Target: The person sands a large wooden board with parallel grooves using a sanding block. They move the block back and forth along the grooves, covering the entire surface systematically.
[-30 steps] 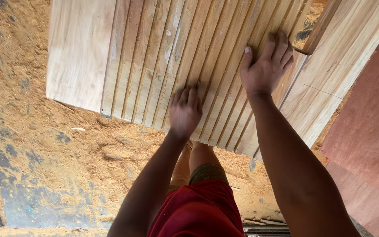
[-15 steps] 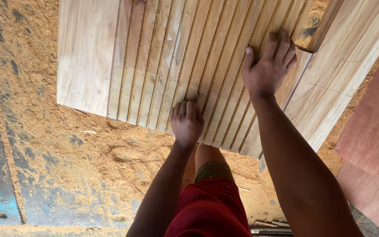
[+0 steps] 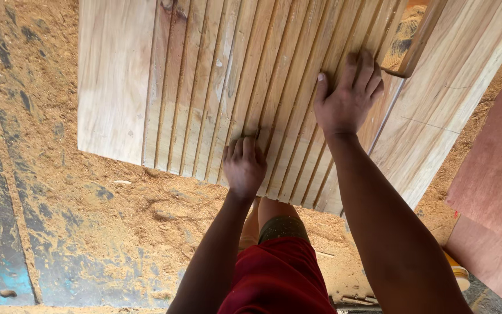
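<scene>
A row of several narrow pale wooden strips (image 3: 251, 75) lies side by side on edge, next to a wide flat plank (image 3: 114, 81) on the left. My left hand (image 3: 244, 166) rests palm down on the near ends of the strips, fingers together. My right hand (image 3: 347, 96) presses flat on the strips farther up and to the right, fingers spread. Neither hand grips anything. More wide pale boards (image 3: 437, 116) lie under and to the right of the strips.
The floor (image 3: 59, 232) below is covered in sawdust with dark blue-grey patches. A reddish-brown sheet (image 3: 498, 192) stands at the right. A small wooden block (image 3: 416, 35) lies near the top right. My red shorts and legs are below the boards.
The view has shifted slightly, so the boards appear further right. My left hand has slid a little right along the strip ends. My right hand stays flat in place.
</scene>
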